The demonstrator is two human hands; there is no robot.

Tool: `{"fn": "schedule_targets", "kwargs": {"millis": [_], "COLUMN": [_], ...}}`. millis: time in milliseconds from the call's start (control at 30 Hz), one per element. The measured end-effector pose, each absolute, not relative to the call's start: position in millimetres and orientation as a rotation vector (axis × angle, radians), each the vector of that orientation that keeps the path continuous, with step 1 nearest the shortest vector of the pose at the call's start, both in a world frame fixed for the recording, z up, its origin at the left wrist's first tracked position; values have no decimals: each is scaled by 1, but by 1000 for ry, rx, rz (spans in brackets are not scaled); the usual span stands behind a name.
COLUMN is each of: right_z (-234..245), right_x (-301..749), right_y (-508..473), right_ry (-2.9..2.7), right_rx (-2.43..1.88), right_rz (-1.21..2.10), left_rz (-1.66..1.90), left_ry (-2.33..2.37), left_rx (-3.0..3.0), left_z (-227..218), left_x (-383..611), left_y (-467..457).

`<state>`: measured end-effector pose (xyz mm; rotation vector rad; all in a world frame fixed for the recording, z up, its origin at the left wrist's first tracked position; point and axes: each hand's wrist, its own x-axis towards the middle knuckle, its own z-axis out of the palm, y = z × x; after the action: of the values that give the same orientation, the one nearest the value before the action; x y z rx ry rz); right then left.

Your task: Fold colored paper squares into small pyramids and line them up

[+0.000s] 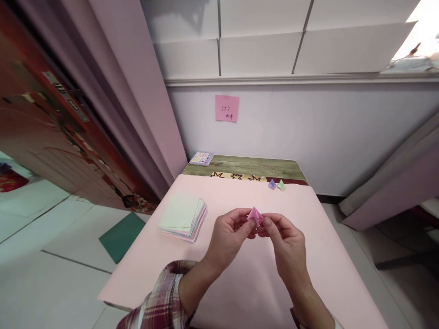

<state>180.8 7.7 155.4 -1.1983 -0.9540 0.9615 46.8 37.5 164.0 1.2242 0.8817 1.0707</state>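
Observation:
A small pink origami piece [254, 215], pointed at the top, is pinched between both hands above the pink-covered table [236, 194]. My left hand [229, 234] grips its left side with thumb and fingers. On the opposite side, my right hand [284, 237] pinches it the same way. The fingertips hide its lower part. Beyond the hands, near the far edge of the cover, stand a purple folded paper piece [272, 184] and a light green one [281, 185].
A stack of coloured paper [183, 217] lies on the table's left side. At the back left corner sits a small printed pack [202, 158]. A pink note [227, 108] is stuck to the wall. A dark green sheet [122, 236] lies on the floor at left.

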Motion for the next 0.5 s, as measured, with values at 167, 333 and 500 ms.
{"fn": "schedule_targets", "kwargs": {"millis": [167, 333, 500], "right_z": [148, 134, 122], "right_x": [180, 179, 177], "right_y": [12, 19, 23], "right_ry": [-947, -957, -947], "right_rx": [-1204, -1296, -1364], "right_rz": [1022, 996, 1008], "left_rz": [1044, 1014, 992], "left_ry": [873, 908, 963], "left_rx": [1193, 1101, 1014], "left_z": [158, 143, 129], "left_x": [47, 46, 44], "left_y": [40, 49, 54]}}
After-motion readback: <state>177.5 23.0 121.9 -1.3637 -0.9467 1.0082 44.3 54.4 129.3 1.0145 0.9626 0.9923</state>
